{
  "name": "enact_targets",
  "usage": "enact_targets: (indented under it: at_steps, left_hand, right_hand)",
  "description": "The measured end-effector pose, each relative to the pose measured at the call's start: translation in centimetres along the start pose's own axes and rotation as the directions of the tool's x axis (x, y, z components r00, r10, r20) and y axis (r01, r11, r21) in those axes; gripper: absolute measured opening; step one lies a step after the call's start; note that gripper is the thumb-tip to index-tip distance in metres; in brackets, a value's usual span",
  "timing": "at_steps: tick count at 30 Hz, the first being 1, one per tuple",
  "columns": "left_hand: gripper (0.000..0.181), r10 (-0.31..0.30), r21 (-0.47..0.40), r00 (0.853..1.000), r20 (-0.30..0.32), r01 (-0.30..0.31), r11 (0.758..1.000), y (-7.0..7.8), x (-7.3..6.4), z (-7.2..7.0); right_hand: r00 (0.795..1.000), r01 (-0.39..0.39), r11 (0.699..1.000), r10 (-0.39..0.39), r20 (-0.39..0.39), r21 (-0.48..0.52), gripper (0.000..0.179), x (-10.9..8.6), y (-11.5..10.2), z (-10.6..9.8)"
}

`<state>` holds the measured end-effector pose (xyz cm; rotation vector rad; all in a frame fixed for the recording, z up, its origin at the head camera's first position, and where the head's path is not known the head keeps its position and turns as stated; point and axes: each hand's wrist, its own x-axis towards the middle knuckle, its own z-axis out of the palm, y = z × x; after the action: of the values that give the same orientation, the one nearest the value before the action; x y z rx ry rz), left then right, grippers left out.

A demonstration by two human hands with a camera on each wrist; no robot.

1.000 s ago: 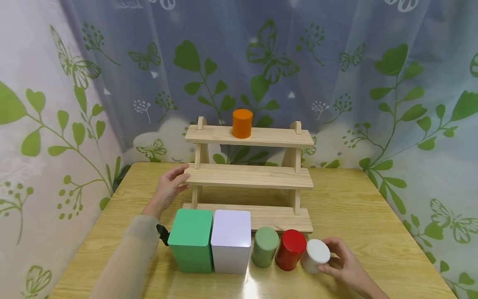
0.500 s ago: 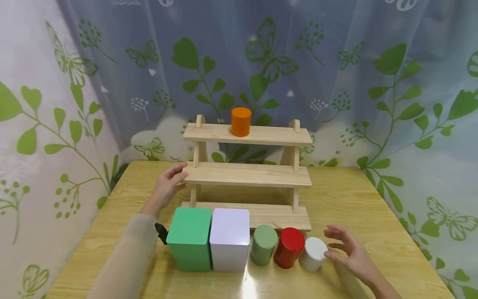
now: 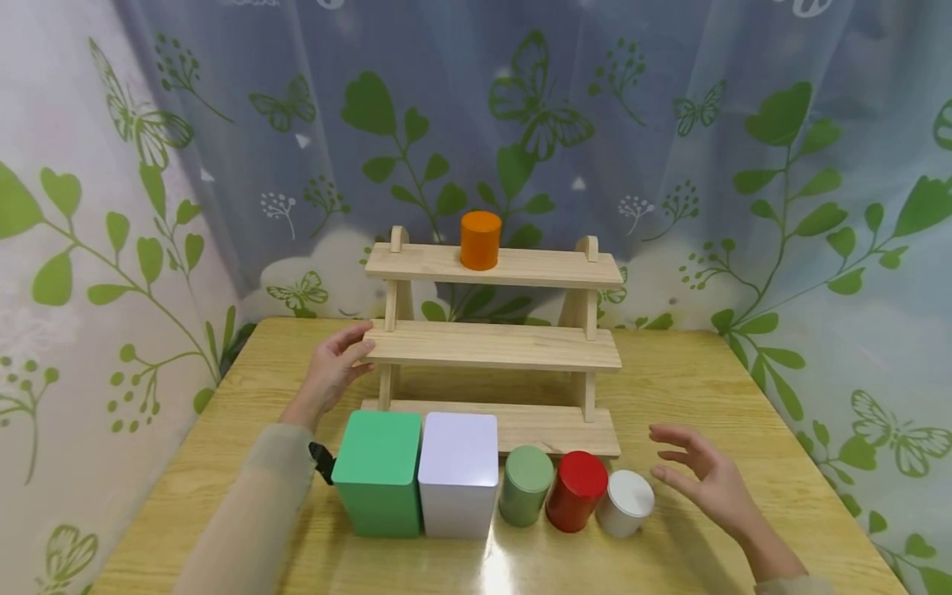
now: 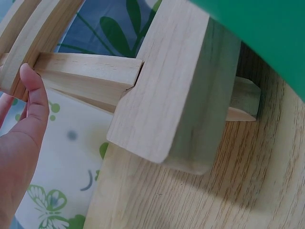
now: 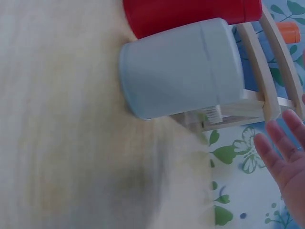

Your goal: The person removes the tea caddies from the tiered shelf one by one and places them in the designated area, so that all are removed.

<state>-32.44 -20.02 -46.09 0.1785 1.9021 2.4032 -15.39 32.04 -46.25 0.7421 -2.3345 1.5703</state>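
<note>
My left hand (image 3: 332, 369) grips the left end of the middle board of a three-tier wooden display shelf (image 3: 491, 345), thumb on its front edge. In the left wrist view the thumb (image 4: 34, 90) presses the end of a board. Off to the right, my right hand (image 3: 706, 479) is held with fingers apart, holding nothing, a short gap from a white round canister (image 3: 625, 504). The right wrist view shows that canister (image 5: 181, 69) standing beside a red canister (image 5: 190, 12), with the hand (image 5: 290, 167) away from both.
An orange canister (image 3: 480, 241) stands on the top board. Along the shelf's front are a green square box (image 3: 378, 475), a pale lilac box (image 3: 459, 475), a light green canister (image 3: 525, 486) and the red one (image 3: 576, 492). Patterned curtains (image 3: 632, 165) hang behind the table (image 3: 684, 388).
My right hand has let go of the white canister and drawn back to the right. The canister stays next to the red one. My left hand keeps its hold on the shelf.
</note>
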Motion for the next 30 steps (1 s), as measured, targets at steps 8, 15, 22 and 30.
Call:
enact_targets:
  at_steps: [8, 15, 22, 30]
  left_hand:
    - [0.051, -0.001, 0.006, 1.0, -0.011, 0.001, 1.0, 0.1, 0.0, 0.0]
    - [0.051, 0.004, -0.002, 1.0, -0.019, -0.004, 1.0, -0.1, 0.0, 0.1]
    - [0.051, -0.008, -0.003, 1.0, -0.014, 0.008, 1.0, 0.1, -0.2, 0.2]
    - [0.051, -0.017, 0.012, 1.0, 0.009, 0.017, 1.0, 1.1, -0.8, 0.6]
  right_hand:
    - [1.0, 0.019, 1.0, -0.02, -0.016, -0.011, 0.048, 2.1, -0.9, -0.1]
    - [0.998, 0.054, 0.998, -0.055, -0.022, -0.037, 0.047, 4.1, -1.6, 0.1]
    - [0.995, 0.095, 0.994, -0.097, -0.02, -0.053, 0.045, 5.7, -1.8, 0.4]
    - [0.992, 0.123, 0.989, -0.124, -0.008, -0.079, 0.043, 7.8, -2.5, 0.9]
